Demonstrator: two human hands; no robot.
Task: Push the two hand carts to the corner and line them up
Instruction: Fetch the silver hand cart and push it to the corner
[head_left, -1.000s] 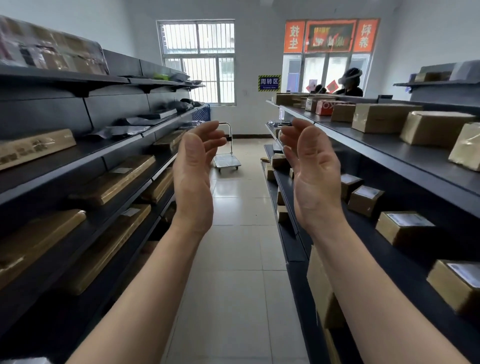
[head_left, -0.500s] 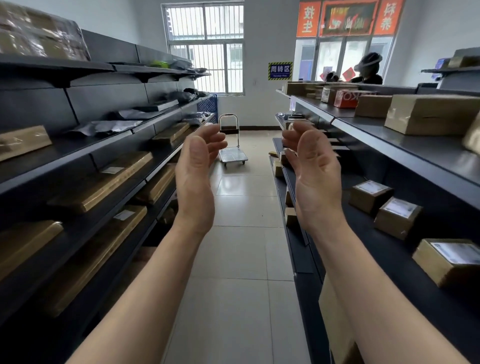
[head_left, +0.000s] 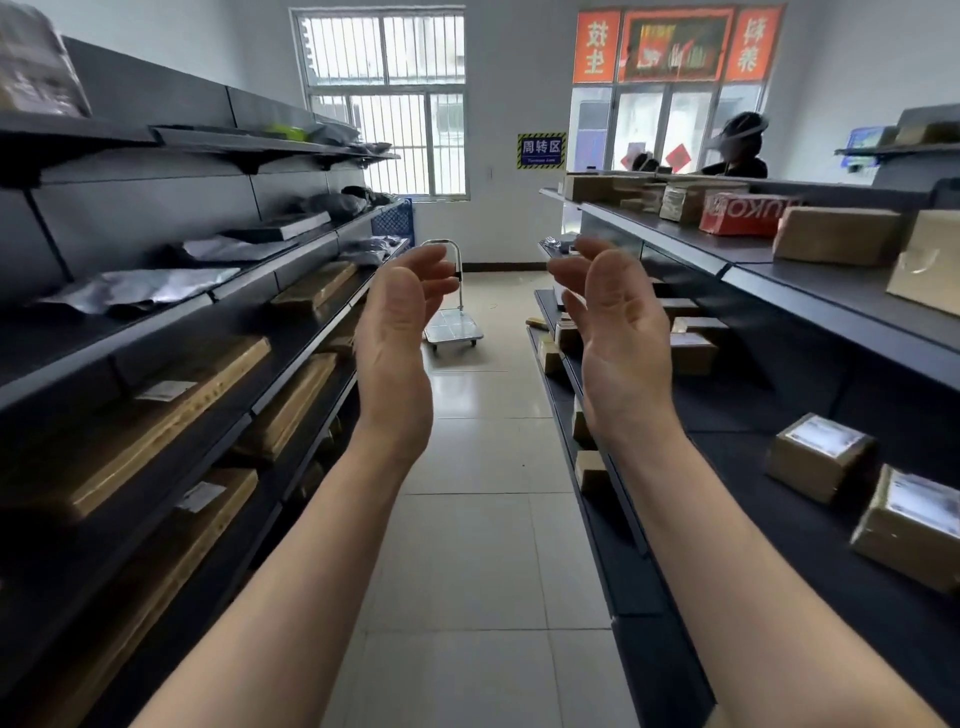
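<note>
Head view: left hand (head_left: 400, 332) raised, palm inward, fingers loosely curved, holding nothing. Right hand (head_left: 618, 338) likewise, facing it, apart. One hand cart (head_left: 454, 330), handle upright, on the tiled floor (head_left: 467, 545) at the aisle's far end below the window (head_left: 384, 98), between shelves (head_left: 810, 312) bearing boxes (head_left: 821, 457).

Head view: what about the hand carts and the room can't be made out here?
All in the head view:
- Second cart: not in view; only one hand cart shows, at the aisle's far end.
- Its handle: partly covered by the left hand.
- Room corners: blocked by the shelving on both sides.
- Box labels: blurred, unreadable.
</note>
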